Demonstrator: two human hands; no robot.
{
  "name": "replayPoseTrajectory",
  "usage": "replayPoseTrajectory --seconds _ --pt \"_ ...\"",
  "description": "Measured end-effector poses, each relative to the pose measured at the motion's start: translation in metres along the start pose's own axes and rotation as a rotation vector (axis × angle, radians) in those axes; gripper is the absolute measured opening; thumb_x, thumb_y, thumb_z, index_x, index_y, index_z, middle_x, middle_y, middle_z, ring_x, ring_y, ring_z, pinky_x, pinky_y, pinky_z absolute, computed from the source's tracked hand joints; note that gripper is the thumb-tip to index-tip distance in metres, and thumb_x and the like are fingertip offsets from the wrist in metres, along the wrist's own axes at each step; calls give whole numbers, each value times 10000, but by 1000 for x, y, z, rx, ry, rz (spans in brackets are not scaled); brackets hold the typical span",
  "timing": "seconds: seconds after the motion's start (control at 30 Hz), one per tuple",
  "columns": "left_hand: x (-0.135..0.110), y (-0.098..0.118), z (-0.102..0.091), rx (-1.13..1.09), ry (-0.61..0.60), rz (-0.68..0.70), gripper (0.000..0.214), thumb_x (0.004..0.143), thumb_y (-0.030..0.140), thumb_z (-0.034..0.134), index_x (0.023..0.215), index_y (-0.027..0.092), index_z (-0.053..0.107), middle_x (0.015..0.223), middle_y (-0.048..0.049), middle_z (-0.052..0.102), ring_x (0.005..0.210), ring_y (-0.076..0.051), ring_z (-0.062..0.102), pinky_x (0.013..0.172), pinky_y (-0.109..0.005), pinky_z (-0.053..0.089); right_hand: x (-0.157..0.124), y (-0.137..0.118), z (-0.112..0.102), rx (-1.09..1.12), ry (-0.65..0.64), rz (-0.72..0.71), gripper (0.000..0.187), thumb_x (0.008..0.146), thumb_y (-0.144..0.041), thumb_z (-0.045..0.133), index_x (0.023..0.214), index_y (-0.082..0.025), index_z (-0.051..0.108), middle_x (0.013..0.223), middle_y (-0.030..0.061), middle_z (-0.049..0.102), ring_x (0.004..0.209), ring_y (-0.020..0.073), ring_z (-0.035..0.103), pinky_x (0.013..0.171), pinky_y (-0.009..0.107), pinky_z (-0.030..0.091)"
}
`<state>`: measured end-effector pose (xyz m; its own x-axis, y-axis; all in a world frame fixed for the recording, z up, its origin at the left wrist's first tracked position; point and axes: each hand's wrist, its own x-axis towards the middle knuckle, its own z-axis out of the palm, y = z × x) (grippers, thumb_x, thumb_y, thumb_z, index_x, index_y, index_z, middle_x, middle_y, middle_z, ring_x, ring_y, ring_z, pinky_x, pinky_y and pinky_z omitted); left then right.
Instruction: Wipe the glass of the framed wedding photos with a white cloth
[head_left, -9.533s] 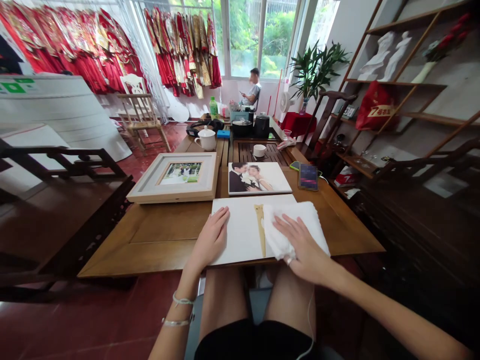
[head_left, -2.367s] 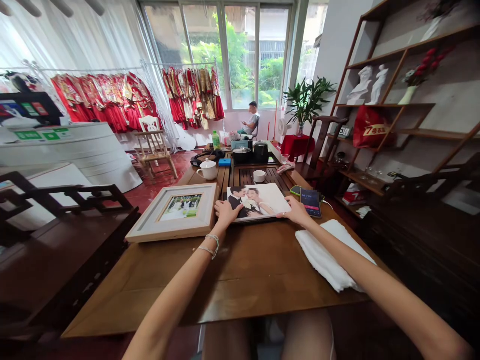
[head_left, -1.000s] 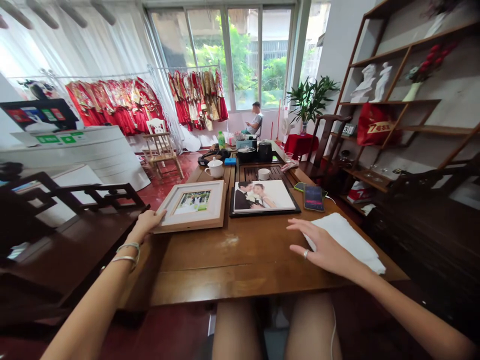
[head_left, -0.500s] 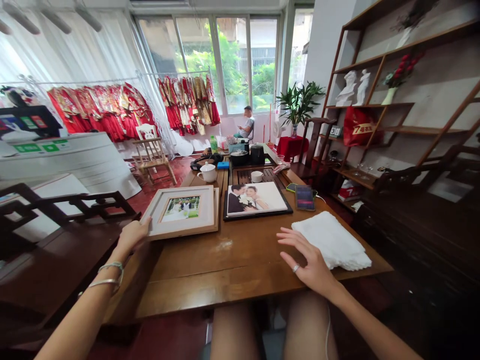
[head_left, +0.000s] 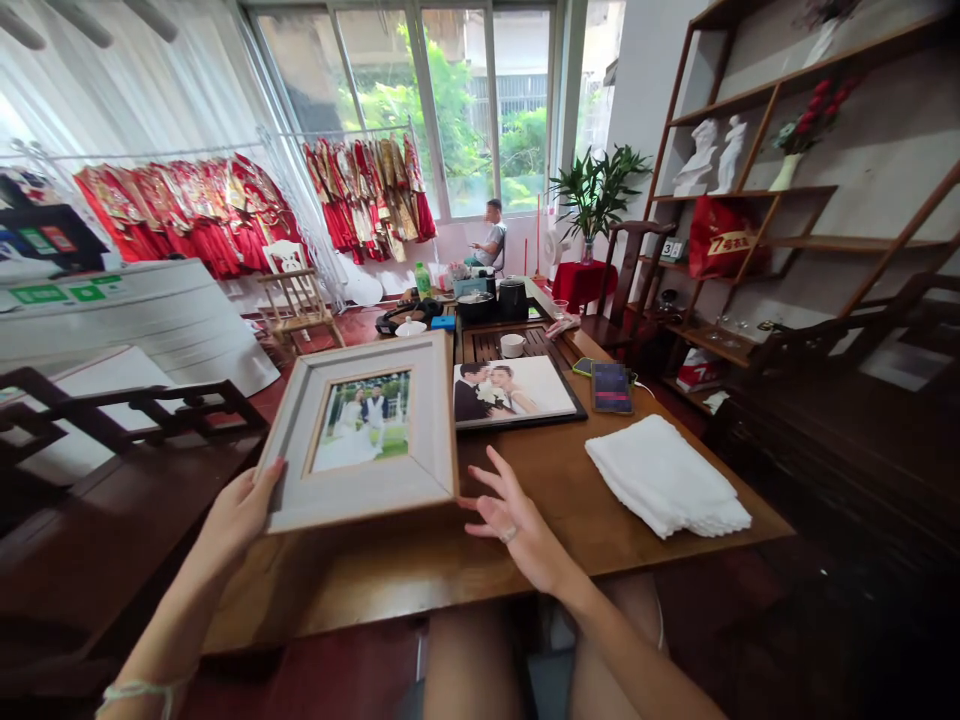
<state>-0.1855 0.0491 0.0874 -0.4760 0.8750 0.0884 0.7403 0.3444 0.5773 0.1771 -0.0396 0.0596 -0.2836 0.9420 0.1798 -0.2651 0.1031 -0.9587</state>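
The left hand (head_left: pixel 244 505) holds a picture frame (head_left: pixel 365 430), tilted, over the tabletop (head_left: pixel 559 465). The right hand (head_left: pixel 517 525), opened wide, is close to its lower right corner.

open tabletop (head_left: pixel 566 500) between right fingers (head_left: pixel 504 474) and towel (head_left: pixel 667 475), frame (head_left: pixel 364 420) blocking left, photo panel (head_left: pixel 547 385) beyond
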Motion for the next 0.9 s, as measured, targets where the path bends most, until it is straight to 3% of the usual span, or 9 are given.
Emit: replayPoseTrajectory --seconds 0.07,0.13,0.27,0.4,0.5,0.6,0.77,0.9 --pt "-33 2 7 -217 -111 92 525 753 757 366 731 262 540 627 47 662 683 -214 604 576 -252 439 -15 -3 -1 89 7 5 746 877 -577 541 1489 -359 174 1472 132 379 1126 261 589 908 473 516" --pt "-68 7 16 -284 -173 98 577 652 838 410 689 278 541 571 43 607 609 -221 566 535 -275 417 -35 -5 -6 58 67 -9 703 878 -535 565 1466 -341 232 1388 119 464 1119 253 587 918 437 505" --pt "-135 19 36 -348 -234 119 568 606 842 476 670 285 567 674 -3 648 692 -255 599 619 -314 467 -72 -12 -30 -249 227 34 658 845 -454 634 1394 -291 310 1139 105 575 966 241 618 728 346 534" --pt "-177 20 53 -372 -344 115 594 580 851 500 650 264 555 689 -42 649 755 -284 618 699 -333 504 -97 -20 -57 -545 168 124 530 861 -414 601 1310 -245 376 880 39 568 716 184 572 518 266 431" --pt "-194 15 57 -332 -444 141 556 734 763 464 801 223 581 774 -41 665 814 -269 628 763 -325 505 -112 -17 -70 -659 130 182 443 895 -360 539 1287 -214 391 779 -7 530 623 143 508 511 252 378" --pt "-205 13 57 -278 -494 160 527 804 704 432 889 200 563 782 -39 650 815 -255 625 763 -307 501 -122 -10 -77 -681 131 198 451 885 -332 527 1289 -194 385 754 -19 531 587 131 487 499 244 355" --pt "-213 23 56 -186 -526 214 455 842 647 408 865 209 529 816 -54 665 802 -252 629 733 -302 485 -122 -8 -89 -685 205 180 466 820 -329 576 1250 -189 462 710 -17 582 576 142 527 501 238 398" --pt "-212 36 54 -17 -466 283 400 874 580 365 811 214 512 798 -84 673 779 -282 626 710 -337 448 -114 -13 -99 -801 221 137 420 785 -292 583 1190 -191 536 649 -28 599 562 151 539 517 246 420"
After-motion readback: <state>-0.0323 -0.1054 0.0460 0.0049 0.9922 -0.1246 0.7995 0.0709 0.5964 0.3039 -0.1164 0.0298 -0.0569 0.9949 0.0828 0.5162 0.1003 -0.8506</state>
